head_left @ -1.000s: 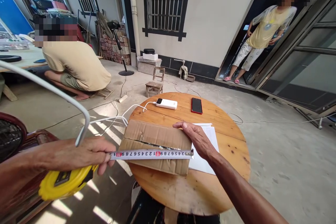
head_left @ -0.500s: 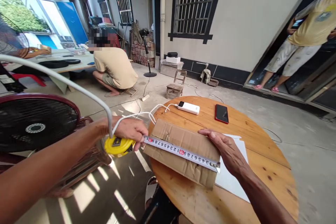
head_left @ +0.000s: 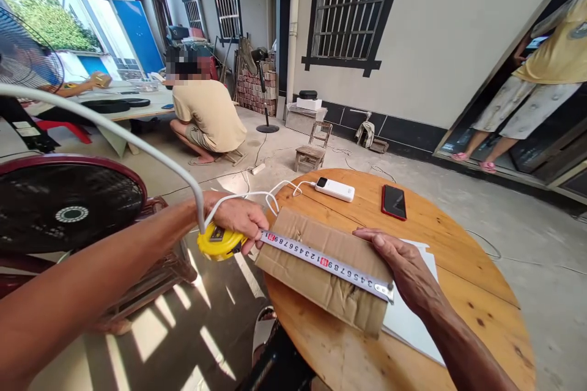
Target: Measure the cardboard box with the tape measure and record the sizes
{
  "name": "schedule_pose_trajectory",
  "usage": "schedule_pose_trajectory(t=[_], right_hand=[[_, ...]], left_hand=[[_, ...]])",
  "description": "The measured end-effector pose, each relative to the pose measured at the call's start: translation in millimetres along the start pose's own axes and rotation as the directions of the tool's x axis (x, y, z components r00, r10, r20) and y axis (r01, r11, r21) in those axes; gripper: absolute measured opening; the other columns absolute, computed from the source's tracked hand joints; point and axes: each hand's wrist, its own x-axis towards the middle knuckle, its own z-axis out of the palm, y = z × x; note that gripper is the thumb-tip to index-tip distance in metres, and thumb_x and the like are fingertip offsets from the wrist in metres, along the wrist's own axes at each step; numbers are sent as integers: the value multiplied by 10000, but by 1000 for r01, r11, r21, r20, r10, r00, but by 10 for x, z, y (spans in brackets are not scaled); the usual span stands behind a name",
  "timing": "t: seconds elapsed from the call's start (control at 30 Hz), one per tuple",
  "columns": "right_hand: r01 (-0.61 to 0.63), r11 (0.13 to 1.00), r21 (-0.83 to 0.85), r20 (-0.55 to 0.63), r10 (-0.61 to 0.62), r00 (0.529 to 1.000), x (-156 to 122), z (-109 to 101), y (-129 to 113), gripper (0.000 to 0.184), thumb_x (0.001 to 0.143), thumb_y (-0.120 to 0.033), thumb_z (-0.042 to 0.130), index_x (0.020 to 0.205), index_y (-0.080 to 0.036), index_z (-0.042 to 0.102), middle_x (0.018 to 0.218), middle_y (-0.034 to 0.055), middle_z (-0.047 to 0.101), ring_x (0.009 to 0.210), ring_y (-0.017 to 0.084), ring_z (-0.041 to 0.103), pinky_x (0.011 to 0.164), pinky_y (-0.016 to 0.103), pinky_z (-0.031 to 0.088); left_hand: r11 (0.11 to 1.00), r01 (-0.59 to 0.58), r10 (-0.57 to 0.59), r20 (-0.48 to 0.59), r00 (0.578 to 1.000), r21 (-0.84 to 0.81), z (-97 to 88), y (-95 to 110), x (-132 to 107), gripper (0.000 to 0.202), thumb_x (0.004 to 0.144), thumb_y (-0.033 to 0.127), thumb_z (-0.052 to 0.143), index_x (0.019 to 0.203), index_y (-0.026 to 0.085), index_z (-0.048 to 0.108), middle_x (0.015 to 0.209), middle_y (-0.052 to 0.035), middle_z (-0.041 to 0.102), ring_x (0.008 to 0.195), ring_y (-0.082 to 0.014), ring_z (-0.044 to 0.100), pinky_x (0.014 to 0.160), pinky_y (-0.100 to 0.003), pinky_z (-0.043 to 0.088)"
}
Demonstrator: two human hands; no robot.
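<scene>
My left hand [head_left: 241,219] is closed on a yellow tape measure [head_left: 220,244], thumb and fingers pinching the blade near the case. Its white blade [head_left: 312,255] runs across the top of a brown cardboard box [head_left: 316,287], with the metal hook at the box's right end. My right hand [head_left: 403,259] rests against that end, fingers stretched out along the top edge. White paper sheets [head_left: 413,327] lie partly under the box and right forearm. The box sits on a round wooden table [head_left: 477,293].
A white power bank [head_left: 337,189] with a cable and a red-edged phone [head_left: 394,202] lie on the table. A fan [head_left: 73,214] stands at left. One person [head_left: 208,113] squats ahead; another [head_left: 545,85] stands in the doorway. A small wooden chair [head_left: 312,156] is beyond the table.
The view has shifted slightly, so things sit a little further right. Both hands keep their places on the tape measure and box; the hook now lies flatter at the box's end.
</scene>
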Motion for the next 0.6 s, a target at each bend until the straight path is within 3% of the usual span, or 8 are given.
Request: schedule_pose_trajectory(t=[0.17, 0.33, 0.43, 0.5, 0.53, 0.6], right_hand=[[-19, 1000, -4, -5, 19, 1000, -13, 4, -6, 398, 841, -553, 518, 988, -241, 716, 1187, 60, 634, 1181, 277, 483, 928, 355, 398], [-6, 1000, -4, -7, 6, 1000, -41, 0, 13, 404, 839, -554, 518, 974, -229, 716, 1157, 64, 648, 1086, 262, 554, 894, 354, 427], [26, 999, -28, -10, -26, 1000, -42, -7, 16, 396, 844, -542, 519, 960, -220, 719, 1137, 67, 656, 1077, 257, 563, 899, 359, 434], [39, 998, -53, -16, -40, 999, -38, -8, -1, 407, 853, -542, 504, 959, -213, 720, 1106, 72, 666, 1053, 257, 578, 903, 376, 443], [57, 996, -69, -18, -58, 998, -41, -7, -15, 414, 858, -543, 493, 963, -212, 719, 1101, 74, 667, 1052, 259, 580, 914, 387, 442], [118, 985, -129, -5, -119, 993, -81, 0, -51, 415, 869, -538, 473, 991, -220, 712, 1120, 75, 656, 1098, 266, 557, 954, 411, 424]], left_hand=[[999, -25, 26, -15, 1000, 23, 7, -32, -24, 184, 793, 250, 518, 773, 159, 677, 652, -30, 693, 517, -126, 498, 466, -198, 336], [979, -153, 170, -128, 977, 133, 231, -110, -166, 259, 856, 285, 478, 838, 187, 718, 718, -34, 711, 626, -150, 576, 574, -205, 412], [980, -197, 201, -162, 966, 40, 409, -216, -280, 264, 866, 282, 475, 905, 192, 720, 831, -61, 712, 789, -193, 631, 698, -231, 462], [980, -197, 189, -161, 969, -36, 527, -291, -350, 275, 861, 310, 485, 865, 189, 732, 828, -66, 700, 757, -188, 623, 690, -238, 472], [975, -219, 208, -184, 961, -39, 592, -324, -377, 276, 850, 334, 504, 839, 189, 739, 848, -68, 691, 773, -190, 616, 690, -234, 473], [967, -221, 152, -408, 900, -128, 743, -376, -410, 257, 816, 375, 551, 814, 205, 743, 1029, -63, 669, 891, -208, 605, 738, -228, 473]])
